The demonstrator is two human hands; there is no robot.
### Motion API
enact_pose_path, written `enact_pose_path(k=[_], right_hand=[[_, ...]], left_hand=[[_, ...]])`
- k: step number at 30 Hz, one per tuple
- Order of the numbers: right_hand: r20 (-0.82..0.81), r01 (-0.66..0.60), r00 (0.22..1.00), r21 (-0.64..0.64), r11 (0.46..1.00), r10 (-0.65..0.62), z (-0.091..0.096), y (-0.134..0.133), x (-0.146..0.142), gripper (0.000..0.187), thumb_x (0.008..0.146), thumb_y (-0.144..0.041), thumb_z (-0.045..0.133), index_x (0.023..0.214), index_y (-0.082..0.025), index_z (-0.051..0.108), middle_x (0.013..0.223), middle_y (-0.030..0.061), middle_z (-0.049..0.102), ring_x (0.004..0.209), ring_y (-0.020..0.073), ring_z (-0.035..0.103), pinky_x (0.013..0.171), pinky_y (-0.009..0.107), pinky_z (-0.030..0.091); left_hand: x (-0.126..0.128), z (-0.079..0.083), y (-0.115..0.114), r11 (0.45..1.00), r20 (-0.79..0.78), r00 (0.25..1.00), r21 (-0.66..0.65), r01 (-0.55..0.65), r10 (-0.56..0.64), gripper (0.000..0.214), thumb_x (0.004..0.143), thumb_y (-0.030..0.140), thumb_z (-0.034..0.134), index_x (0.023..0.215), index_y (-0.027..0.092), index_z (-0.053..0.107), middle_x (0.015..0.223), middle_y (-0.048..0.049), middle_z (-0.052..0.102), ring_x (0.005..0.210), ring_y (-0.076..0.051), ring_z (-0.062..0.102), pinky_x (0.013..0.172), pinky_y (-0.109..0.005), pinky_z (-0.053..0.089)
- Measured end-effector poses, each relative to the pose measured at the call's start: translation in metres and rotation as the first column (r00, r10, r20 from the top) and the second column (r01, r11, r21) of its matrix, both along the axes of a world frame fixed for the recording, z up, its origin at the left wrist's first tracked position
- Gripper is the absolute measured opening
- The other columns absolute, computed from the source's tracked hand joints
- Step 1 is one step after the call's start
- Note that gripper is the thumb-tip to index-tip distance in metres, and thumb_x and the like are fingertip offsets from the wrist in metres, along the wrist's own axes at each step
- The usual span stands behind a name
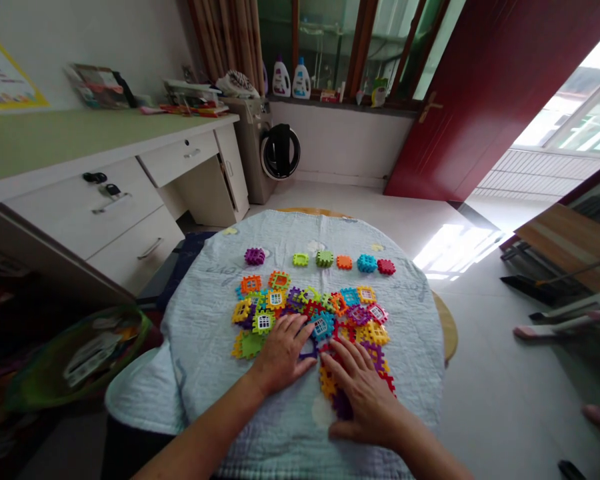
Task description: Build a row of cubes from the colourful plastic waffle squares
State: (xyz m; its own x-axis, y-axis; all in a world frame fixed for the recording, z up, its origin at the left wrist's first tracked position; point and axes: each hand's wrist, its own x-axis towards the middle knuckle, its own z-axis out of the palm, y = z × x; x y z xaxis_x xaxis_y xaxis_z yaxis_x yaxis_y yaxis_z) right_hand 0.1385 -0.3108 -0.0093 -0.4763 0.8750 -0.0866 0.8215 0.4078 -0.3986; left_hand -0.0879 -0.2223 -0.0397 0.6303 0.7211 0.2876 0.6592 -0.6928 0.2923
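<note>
- My left hand (281, 352) lies palm down on the near part of the pile of plastic building tiles (310, 313), fingers spread and flat. Its fingertips touch a blue tile with a white window insert (322, 327). It grips nothing.
- My right hand (364, 387) lies palm down just beside the left hand, on the near right part of the pile. Its fingers are flat and slightly apart, covering yellow and purple tiles (330, 390). I can see nothing pinched between them.
- The pile sits at the middle of the round table, on the pale blue quilted cloth (205, 333). It spreads wider left to right than near to far.
- The bulk of the pile lies beyond my fingertips, toward the far edge of the table. Both hands rest on its near margin.
- A row of six stacked tile blocks (325, 260) stands apart from the pile, closer to the far edge. It runs left to right: purple, light green, green, orange, blue, red.
- The row lies straight ahead of both hands, with the pile between. The purple end is nearer my left hand and the red end (386, 267) nearer my right.
</note>
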Motion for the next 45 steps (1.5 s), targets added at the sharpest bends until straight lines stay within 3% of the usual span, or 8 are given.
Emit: enact_pose_path(k=[8, 12, 17, 24, 28, 30, 37, 45], right_hand=[[-0.025, 0.005, 1.0, 0.119, 0.993, -0.002, -0.011, 0.009, 0.003, 0.086, 0.074, -0.051, 0.071, 0.15, -0.023, 0.039, 0.154, 0.0129, 0.039, 0.143, 0.0326, 0.03, 0.118, 0.053, 0.021], [-0.074, 0.004, 0.997, 0.162, 0.987, 0.008, -0.009, 0.013, 0.002, 0.071, 0.078, -0.047, 0.067, 0.143, -0.023, 0.047, 0.144, 0.0108, 0.051, 0.134, 0.0296, 0.04, 0.116, 0.05, 0.025], [-0.131, 0.045, 0.991, 0.251, 0.967, -0.012, -0.003, 0.03, -0.005, 0.055, 0.079, -0.041, 0.068, 0.129, -0.023, 0.057, 0.13, 0.0099, 0.059, 0.123, 0.0284, 0.046, 0.113, 0.05, 0.028], [-0.123, 0.197, 0.979, 0.342, 0.919, -0.164, -0.003, 0.064, -0.01, 0.05, 0.078, -0.039, 0.071, 0.125, -0.025, 0.06, 0.131, 0.0096, 0.056, 0.126, 0.0294, 0.043, 0.112, 0.05, 0.029], [-0.131, 0.36, 0.933, 0.407, 0.84, -0.336, -0.007, 0.069, -0.013, 0.054, 0.081, -0.043, 0.069, 0.131, -0.026, 0.056, 0.136, 0.0117, 0.05, 0.129, 0.0329, 0.038, 0.112, 0.055, 0.027], [-0.128, 0.379, 0.924, 0.423, 0.823, -0.359, -0.008, 0.062, -0.016, 0.058, 0.08, -0.045, 0.069, 0.133, -0.027, 0.054, 0.14, 0.0119, 0.047, 0.133, 0.0339, 0.035, 0.114, 0.056, 0.024], [-0.062, 0.231, 0.973, 0.3, 0.926, -0.223, -0.013, 0.037, -0.021, 0.058, 0.081, -0.042, 0.068, 0.136, -0.029, 0.052, 0.144, 0.0085, 0.047, 0.135, 0.031, 0.035, 0.116, 0.052, 0.022], [-0.111, 0.249, 0.968, 0.309, 0.918, -0.225, -0.013, 0.054, -0.021, 0.041, 0.086, -0.03, 0.062, 0.126, -0.025, 0.058, 0.132, 0.0084, 0.057, 0.125, 0.0274, 0.044, 0.111, 0.047, 0.031]], left_hand=[[-0.005, -0.006, -0.002, 0.998, 0.076, 0.996, 0.046, 0.032, -0.036, 0.054, 0.082, 0.041, 0.066, 0.131, 0.022, 0.055, 0.132, -0.0124, 0.06, 0.124, -0.029, 0.054, 0.106, -0.051, 0.046], [-0.006, -0.007, -0.004, 0.994, 0.108, 0.993, 0.103, 0.026, -0.037, 0.038, 0.088, 0.043, 0.061, 0.12, 0.022, 0.062, 0.126, -0.011, 0.063, 0.117, -0.027, 0.06, 0.101, -0.047, 0.051], [-0.005, -0.003, -0.003, 0.984, 0.161, 0.987, 0.18, -0.013, -0.016, 0.021, 0.095, 0.033, 0.052, 0.103, 0.022, 0.067, 0.119, -0.0085, 0.066, 0.11, -0.022, 0.063, 0.096, -0.04, 0.054], [-0.008, -0.003, 0.001, 0.978, 0.263, 0.957, 0.13, -0.161, 0.123, 0.023, 0.098, 0.032, 0.045, 0.095, 0.024, 0.067, 0.097, -0.0048, 0.069, 0.094, -0.019, 0.066, 0.087, -0.037, 0.057], [-0.011, -0.009, 0.005, 0.967, 0.328, 0.927, 0.11, -0.23, 0.183, 0.023, 0.098, 0.03, 0.043, 0.105, 0.024, 0.064, 0.094, -0.0044, 0.071, 0.09, -0.019, 0.068, 0.085, -0.037, 0.058], [-0.011, -0.011, 0.005, 0.962, 0.352, 0.911, 0.087, -0.26, 0.214, 0.024, 0.098, 0.027, 0.042, 0.114, 0.025, 0.061, 0.1, -0.0049, 0.071, 0.093, -0.019, 0.069, 0.085, -0.036, 0.058], [-0.01, -0.012, 0.006, 0.949, 0.376, 0.895, 0.102, -0.297, 0.239, 0.035, 0.095, 0.016, 0.04, 0.127, 0.025, 0.051, 0.119, -0.0078, 0.064, 0.114, -0.021, 0.062, 0.1, -0.04, 0.053], [-0.009, -0.01, 0.005, 0.922, 0.35, 0.885, 0.121, -0.368, 0.308, 0.035, 0.091, 0.013, 0.044, 0.122, 0.022, 0.055, 0.132, -0.0116, 0.053, 0.126, -0.025, 0.052, 0.107, -0.045, 0.046]])
